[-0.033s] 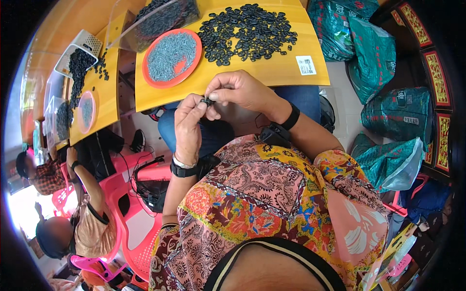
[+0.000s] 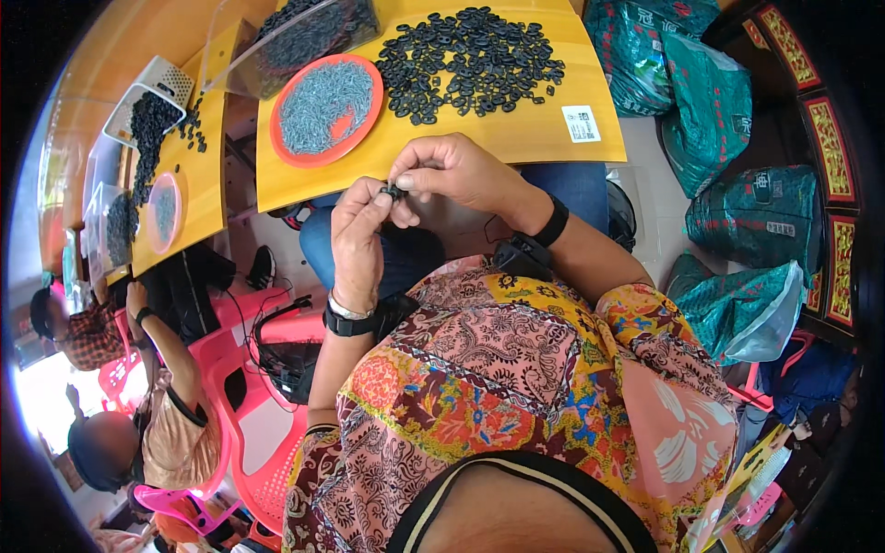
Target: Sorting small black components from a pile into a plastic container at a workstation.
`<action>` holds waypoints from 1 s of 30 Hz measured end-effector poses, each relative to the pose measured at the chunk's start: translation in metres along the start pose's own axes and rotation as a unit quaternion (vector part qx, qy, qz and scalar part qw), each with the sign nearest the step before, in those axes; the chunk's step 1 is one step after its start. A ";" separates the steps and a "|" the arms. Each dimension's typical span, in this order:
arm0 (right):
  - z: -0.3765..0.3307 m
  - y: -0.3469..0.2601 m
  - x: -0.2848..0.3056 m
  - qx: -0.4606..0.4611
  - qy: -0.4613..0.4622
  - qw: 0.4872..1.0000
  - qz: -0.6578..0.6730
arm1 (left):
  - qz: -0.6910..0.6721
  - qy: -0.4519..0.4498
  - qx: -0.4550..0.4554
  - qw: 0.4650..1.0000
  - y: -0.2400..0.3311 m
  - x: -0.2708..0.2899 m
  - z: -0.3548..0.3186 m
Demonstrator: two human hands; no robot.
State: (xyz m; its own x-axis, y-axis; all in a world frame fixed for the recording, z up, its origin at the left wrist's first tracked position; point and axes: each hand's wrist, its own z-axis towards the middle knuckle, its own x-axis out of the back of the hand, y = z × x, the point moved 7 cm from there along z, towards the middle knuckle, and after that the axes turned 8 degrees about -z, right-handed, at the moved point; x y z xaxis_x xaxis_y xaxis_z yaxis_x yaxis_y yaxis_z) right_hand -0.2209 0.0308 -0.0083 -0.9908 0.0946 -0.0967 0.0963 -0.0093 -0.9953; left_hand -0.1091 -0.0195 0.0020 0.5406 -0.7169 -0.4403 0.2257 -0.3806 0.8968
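Over my lap, just off the table's near edge, both hands meet at the fingertips. My left hand [image 2: 359,235] pinches a small black plastic piece [image 2: 395,193] between thumb and fingers. My right hand [image 2: 466,173] is closed in a pinch right above that piece; a thin grey sliver shows at its fingertips, too small to name. Beyond the hands, a red plate [image 2: 343,124] holds many thin grey metal screws [image 2: 318,100]. To its right, loose oval black pieces [image 2: 419,74] lie spread on the yellow table [image 2: 516,138].
A clear plastic bin [image 2: 355,37] of black pieces stands at the table's back left. Green sacks [image 2: 705,111] line the right side. On the left, another person [image 2: 175,424] sits by a second yellow table [image 2: 198,175] with a white basket [image 2: 171,78]. Pink chairs [image 2: 272,461] stand nearby.
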 end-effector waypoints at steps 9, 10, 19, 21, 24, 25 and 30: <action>0.002 0.002 -0.002 0.021 -0.018 0.998 0.057 | -0.047 0.016 -0.009 0.999 0.001 0.000 0.002; 0.001 0.003 -0.003 0.020 -0.022 0.997 0.066 | -0.046 0.016 -0.007 0.999 0.000 -0.001 0.002; -0.004 -0.005 -0.006 0.023 -0.034 0.997 0.069 | -0.070 0.027 -0.003 0.997 0.002 -0.001 0.000; -0.005 -0.005 -0.006 0.019 -0.028 0.997 0.069 | -0.066 0.027 -0.003 0.997 0.002 0.000 0.001; -0.006 -0.005 -0.007 0.021 -0.025 0.997 0.064 | -0.061 0.027 -0.005 0.998 0.002 0.000 0.000; -0.006 -0.005 -0.006 0.018 -0.021 0.998 0.048 | -0.061 0.028 -0.008 0.998 0.003 -0.001 0.000; -0.004 -0.004 0.001 0.014 0.001 0.998 0.063 | -0.020 0.056 -0.016 0.998 0.005 0.003 0.000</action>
State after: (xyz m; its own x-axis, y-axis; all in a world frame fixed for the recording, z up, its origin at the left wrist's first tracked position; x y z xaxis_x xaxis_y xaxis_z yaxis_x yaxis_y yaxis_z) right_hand -0.2222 0.0351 -0.0042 -0.9711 0.0922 -0.2202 0.2164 -0.0492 -0.9751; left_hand -0.1066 -0.0238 0.0047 0.6175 -0.6306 -0.4702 0.2736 -0.3883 0.8800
